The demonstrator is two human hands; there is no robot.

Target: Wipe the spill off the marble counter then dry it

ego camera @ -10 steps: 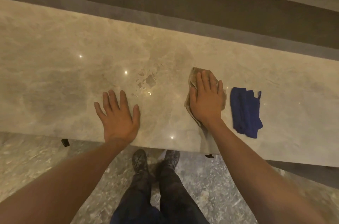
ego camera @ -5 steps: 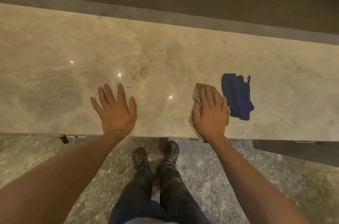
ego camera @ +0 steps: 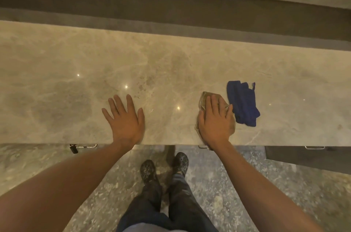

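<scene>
A beige marble counter [ego camera: 57, 79] runs across the view. A faint wet spill [ego camera: 141, 90] of small dark drops lies just beyond my left fingertips. My left hand [ego camera: 124, 120] rests flat on the counter near its front edge, fingers spread. My right hand [ego camera: 215, 121] presses flat on a tan cloth [ego camera: 203, 99], which it mostly covers; a corner of the cloth hangs over the counter's front edge. A crumpled blue cloth [ego camera: 243, 103] lies right of the tan cloth, touching it or nearly so.
Behind the counter runs a dark recessed ledge [ego camera: 171, 7] under a higher marble surface. Below the front edge are drawer handles [ego camera: 314, 147] and a dark drawer front at the right. My legs and dark shoes [ego camera: 165, 169] stand on a speckled stone floor.
My right hand has slid the tan cloth back toward the counter's front edge, right beside the blue cloth. The view has tilted down. My left hand stays flat in place.
</scene>
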